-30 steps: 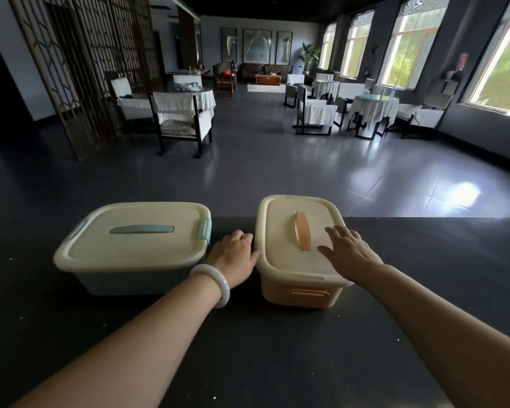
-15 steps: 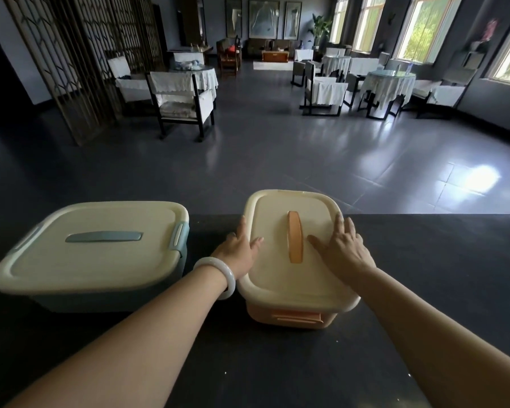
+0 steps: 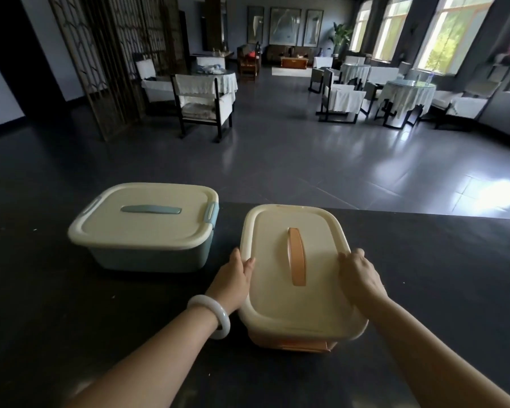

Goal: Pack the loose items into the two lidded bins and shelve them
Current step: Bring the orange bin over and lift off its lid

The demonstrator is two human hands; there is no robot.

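Note:
Two lidded bins stand on a dark table (image 3: 424,275). The orange bin (image 3: 295,290) has a cream lid with an orange handle and sits right in front of me. My left hand (image 3: 233,281) grips its left rim, thumb on the lid. On the opposite rim my right hand (image 3: 359,275) holds the lid edge the same way. The blue bin (image 3: 143,228), cream lid closed with a blue handle and side clips, stands to the left, untouched. No loose items are visible.
The table's far edge runs just behind both bins. Beyond it lies a wide tiled floor, with cloth-covered chairs (image 3: 203,104) and round tables (image 3: 407,95) further back, and a lattice screen (image 3: 115,54) at the left.
Both hands slid outward from the orange bin's lid top to grip its left and right rims. The orange bin sits closer to me than before.

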